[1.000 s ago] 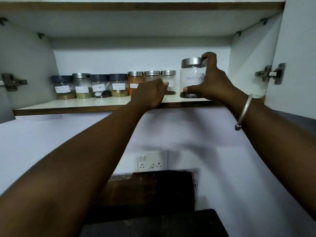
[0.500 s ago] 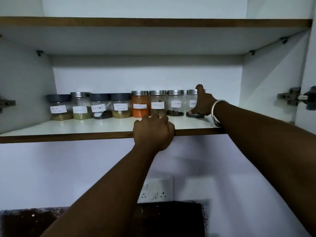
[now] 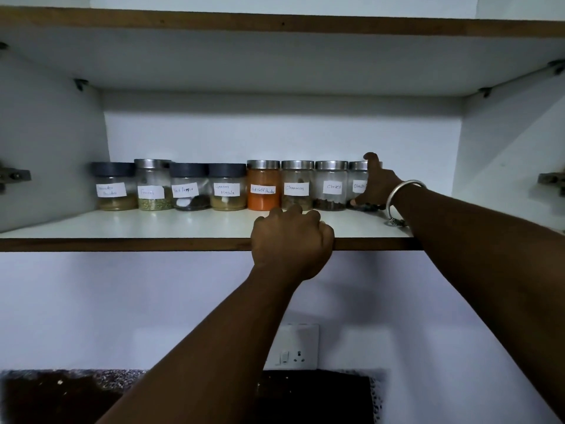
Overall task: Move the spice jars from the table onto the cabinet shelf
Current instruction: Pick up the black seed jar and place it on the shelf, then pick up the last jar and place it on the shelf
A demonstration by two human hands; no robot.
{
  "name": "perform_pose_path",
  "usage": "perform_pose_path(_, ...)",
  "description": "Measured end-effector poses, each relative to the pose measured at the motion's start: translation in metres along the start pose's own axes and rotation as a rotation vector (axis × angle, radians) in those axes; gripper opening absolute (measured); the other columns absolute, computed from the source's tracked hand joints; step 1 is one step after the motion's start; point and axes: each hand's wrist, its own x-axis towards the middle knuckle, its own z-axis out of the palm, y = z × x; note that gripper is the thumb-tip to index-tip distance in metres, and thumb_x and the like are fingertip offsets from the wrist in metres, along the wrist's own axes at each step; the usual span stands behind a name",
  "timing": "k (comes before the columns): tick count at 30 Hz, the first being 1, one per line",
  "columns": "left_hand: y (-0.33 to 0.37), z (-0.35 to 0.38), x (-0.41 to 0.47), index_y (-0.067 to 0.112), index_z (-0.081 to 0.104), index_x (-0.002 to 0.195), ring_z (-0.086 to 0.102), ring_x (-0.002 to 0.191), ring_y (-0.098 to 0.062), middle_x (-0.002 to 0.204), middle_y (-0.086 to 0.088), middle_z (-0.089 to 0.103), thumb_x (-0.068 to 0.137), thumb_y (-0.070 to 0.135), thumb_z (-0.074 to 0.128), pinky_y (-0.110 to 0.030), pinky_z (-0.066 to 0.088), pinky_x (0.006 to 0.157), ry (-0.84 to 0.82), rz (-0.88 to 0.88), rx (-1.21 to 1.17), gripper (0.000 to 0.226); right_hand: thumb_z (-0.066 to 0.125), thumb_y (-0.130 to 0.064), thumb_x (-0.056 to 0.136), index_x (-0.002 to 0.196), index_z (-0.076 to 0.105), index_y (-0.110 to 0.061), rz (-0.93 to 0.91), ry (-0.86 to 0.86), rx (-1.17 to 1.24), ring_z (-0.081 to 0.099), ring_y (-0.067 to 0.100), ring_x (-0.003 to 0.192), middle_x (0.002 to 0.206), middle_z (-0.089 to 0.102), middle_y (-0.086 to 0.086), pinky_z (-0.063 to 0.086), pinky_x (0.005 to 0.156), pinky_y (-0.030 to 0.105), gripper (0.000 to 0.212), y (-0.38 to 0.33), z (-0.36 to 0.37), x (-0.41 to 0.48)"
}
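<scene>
Several labelled spice jars stand in a row at the back of the white cabinet shelf (image 3: 122,228). From the left come dark-lidded and steel-lidded jars, then the orange chilli powder jar (image 3: 263,185), the cinnamon jar (image 3: 297,185) and the cloves jar (image 3: 331,186). At the row's right end stands the last glass jar (image 3: 358,183), half hidden by my right hand (image 3: 377,183), which wraps around it with the thumb over the lid. My left hand (image 3: 290,240) rests curled over the shelf's front edge, holding nothing.
The cabinet's right wall (image 3: 504,166) lies close to the last jar. Door hinges (image 3: 550,179) stick out at both sides. Below the shelf are a wall socket (image 3: 292,347) and a dark counter (image 3: 61,396). An upper shelf (image 3: 275,22) closes the space above.
My right hand carried the jar from the shelf's front edge to the back, at the right end of the row. My left hand dropped onto the shelf edge. The camera tilted up.
</scene>
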Motion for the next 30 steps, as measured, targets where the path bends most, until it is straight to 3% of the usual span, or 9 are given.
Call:
perform_pose_path(3, -0.001, -0.003, 0.0, 0.021, 0.07, 0.085, 0.04, 0.069, -0.019, 0.084, -0.003, 0.067, 0.094, 0.044, 0.027, -0.03, 0.025, 0.059, -0.021, 0.01, -0.01, 0.049, 0.095, -0.012, 0.07, 0.151, -0.039, -0.027, -0.007, -0.061, 0.093, 0.053, 0.048, 0.132, 0.16, 0.031, 0.032, 0.045, 0.11, 0.049, 0.157, 0.002, -0.001, -0.011)
perform_pose_path(6, -0.001, -0.004, 0.001, 0.022, 0.071, 0.088, 0.04, 0.07, -0.017, 0.086, -0.002, 0.067, 0.094, 0.045, 0.026, -0.027, 0.015, 0.054, -0.048, 0.035, -0.02, 0.051, 0.095, -0.017, 0.071, 0.144, -0.049, -0.022, 0.112, -0.151, 0.137, 0.046, 0.045, 0.14, 0.164, 0.024, 0.029, 0.038, 0.115, 0.048, 0.161, 0.002, -0.013, -0.026)
perform_pose_path(11, -0.001, -0.008, 0.002, 0.023, 0.071, 0.09, 0.057, 0.078, -0.022, 0.092, -0.003, 0.07, 0.097, 0.048, 0.028, -0.028, 0.021, 0.055, -0.081, 0.06, -0.03, 0.051, 0.089, -0.044, 0.075, 0.164, 0.007, -0.015, 0.183, -0.496, 0.118, 0.039, 0.03, 0.145, 0.166, 0.027, 0.004, 0.043, 0.112, 0.037, 0.124, -0.026, -0.056, -0.08)
perform_pose_path(14, -0.005, -0.014, 0.0, 0.029, 0.073, 0.104, 0.065, 0.098, -0.026, 0.107, -0.001, 0.069, 0.1, 0.052, 0.027, -0.032, 0.034, 0.064, -0.137, 0.089, -0.08, 0.052, 0.055, -0.06, 0.098, 0.121, 0.064, -0.014, -0.03, -0.517, -0.129, 0.053, 0.025, 0.124, 0.135, 0.058, 0.005, 0.042, 0.101, 0.036, 0.052, -0.059, -0.059, -0.137)
perform_pose_path(16, -0.01, -0.023, -0.005, 0.034, 0.072, 0.112, 0.063, 0.11, -0.029, 0.119, -0.002, 0.066, 0.105, 0.052, 0.029, -0.035, 0.038, 0.071, -0.24, 0.106, -0.139, 0.047, 0.045, -0.058, 0.103, 0.114, 0.065, -0.021, -0.147, -0.458, -0.209, 0.054, 0.029, 0.128, 0.132, 0.062, 0.005, 0.041, 0.1, 0.036, 0.044, -0.073, -0.05, -0.176)
perform_pose_path(19, -0.017, -0.049, -0.024, 0.032, 0.065, 0.133, 0.06, 0.12, -0.032, 0.132, -0.006, 0.062, 0.109, 0.045, 0.036, -0.04, 0.046, 0.085, -0.391, 0.171, -0.242, 0.04, 0.054, -0.068, 0.093, 0.156, 0.037, -0.027, -0.266, -0.294, -0.298, 0.041, 0.033, 0.145, 0.157, 0.046, 0.008, 0.036, 0.115, 0.041, 0.078, -0.083, -0.031, -0.233)
perform_pose_path(22, -0.016, -0.074, -0.07, 0.013, 0.06, 0.141, 0.056, 0.127, -0.034, 0.139, -0.014, 0.06, 0.105, 0.03, 0.051, -0.041, 0.044, 0.101, -0.363, 0.245, -0.366, 0.04, 0.065, -0.059, 0.09, 0.154, 0.042, -0.021, -0.417, -0.118, -0.042, 0.045, 0.032, 0.141, 0.152, 0.052, 0.011, 0.037, 0.115, 0.044, 0.077, -0.087, -0.007, -0.287)
perform_pose_path(25, -0.015, -0.095, -0.162, 0.008, 0.049, 0.149, 0.053, 0.133, -0.027, 0.151, -0.01, 0.05, 0.105, 0.032, 0.049, -0.036, 0.046, 0.105, -0.424, 0.207, -0.554, 0.05, 0.068, -0.06, 0.078, 0.136, 0.048, -0.018, -0.436, -0.14, 0.215, 0.059, 0.019, 0.116, 0.13, 0.062, 0.003, 0.049, 0.086, 0.033, 0.075, -0.086, 0.027, -0.355)
perform_pose_path(30, -0.056, -0.107, -0.338, 0.009, 0.066, 0.128, 0.06, 0.122, -0.025, 0.134, -0.01, 0.06, 0.101, 0.03, 0.06, -0.037, 0.051, 0.1, -0.573, 0.048, -0.657, 0.035, 0.068, -0.07, 0.075, 0.139, 0.048, -0.029, -0.483, -0.453, 0.313, 0.056, 0.012, 0.127, 0.139, 0.057, -0.005, 0.048, 0.105, 0.03, 0.079, -0.084, 0.113, -0.486)
